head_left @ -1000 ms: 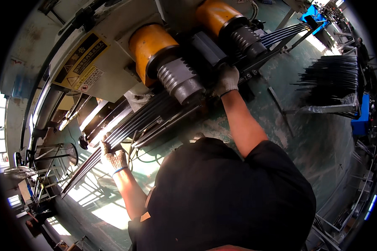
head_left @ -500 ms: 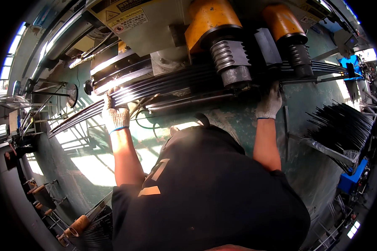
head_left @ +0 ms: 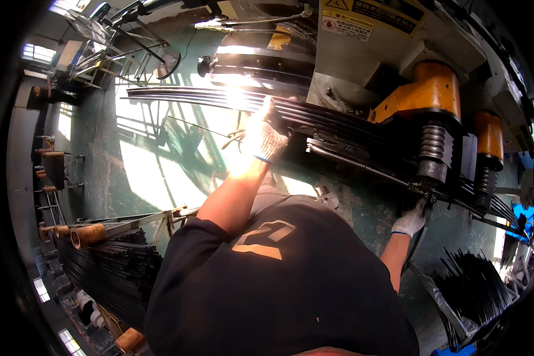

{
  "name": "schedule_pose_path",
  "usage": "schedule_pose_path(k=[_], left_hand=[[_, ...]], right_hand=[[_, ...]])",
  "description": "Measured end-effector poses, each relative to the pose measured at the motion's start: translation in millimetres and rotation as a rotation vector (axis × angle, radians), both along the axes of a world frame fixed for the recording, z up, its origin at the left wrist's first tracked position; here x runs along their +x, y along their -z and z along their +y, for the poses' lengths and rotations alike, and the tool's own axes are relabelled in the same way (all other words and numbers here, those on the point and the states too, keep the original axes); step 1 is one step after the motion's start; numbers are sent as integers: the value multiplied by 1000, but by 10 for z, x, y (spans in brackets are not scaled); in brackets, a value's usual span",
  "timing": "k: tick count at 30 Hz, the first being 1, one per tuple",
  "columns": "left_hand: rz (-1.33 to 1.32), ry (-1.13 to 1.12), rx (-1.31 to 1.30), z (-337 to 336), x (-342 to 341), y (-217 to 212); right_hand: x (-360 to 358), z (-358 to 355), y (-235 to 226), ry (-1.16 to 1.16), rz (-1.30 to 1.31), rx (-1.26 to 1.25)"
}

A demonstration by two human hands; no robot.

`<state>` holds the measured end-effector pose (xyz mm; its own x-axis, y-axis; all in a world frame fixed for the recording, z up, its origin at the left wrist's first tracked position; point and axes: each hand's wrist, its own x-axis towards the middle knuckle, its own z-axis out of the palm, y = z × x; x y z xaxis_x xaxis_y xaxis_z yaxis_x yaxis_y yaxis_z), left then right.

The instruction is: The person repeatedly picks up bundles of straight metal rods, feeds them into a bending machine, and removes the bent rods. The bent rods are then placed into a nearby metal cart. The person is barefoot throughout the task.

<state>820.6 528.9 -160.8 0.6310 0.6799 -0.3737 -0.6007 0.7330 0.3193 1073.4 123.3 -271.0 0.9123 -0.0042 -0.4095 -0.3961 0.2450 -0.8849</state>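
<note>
A long bundle of thin black rods [head_left: 190,98] runs from the upper left into a grey machine with orange-topped ribbed rollers [head_left: 433,148]. My left hand [head_left: 264,135], in a white glove, grips the bundle just before it enters the machine, in bright sun glare. My gloved right hand [head_left: 409,221] is raised just under a thin bar [head_left: 368,171] below the first roller, at the machine's lower edge. Its fingers are partly hidden, so its grip is unclear. My dark shirt fills the lower middle.
A rack of stacked black rods [head_left: 113,270] with brown cardboard tubes [head_left: 89,235] stands at the lower left. A tray of loose black rods [head_left: 474,291] lies at the lower right. A stand fan [head_left: 163,59] is at the upper left on the green floor [head_left: 136,172].
The view has swung to the right. My left hand has slid along the bundle closer to the machine. My right hand has dropped from the bundle to below the rollers.
</note>
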Motion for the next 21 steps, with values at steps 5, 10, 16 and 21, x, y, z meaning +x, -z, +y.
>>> schedule_pose_path(k=[5, 10, 16, 21], left_hand=[[-56, -318, 107, 1113, -1080, 195], [-20, -474, 136, 2641, -2362, 427], [348, -700, 149, 4120, -3970, 498], [448, -602, 269, 4514, -4343, 500]], right_hand=[[-660, 393, -7, 63, 149, -484], [-1054, -222, 1357, -20, 301, -365], [-1863, 315, 1189, -128, 550, -414], [-2270, 595, 904, -361, 385, -502]])
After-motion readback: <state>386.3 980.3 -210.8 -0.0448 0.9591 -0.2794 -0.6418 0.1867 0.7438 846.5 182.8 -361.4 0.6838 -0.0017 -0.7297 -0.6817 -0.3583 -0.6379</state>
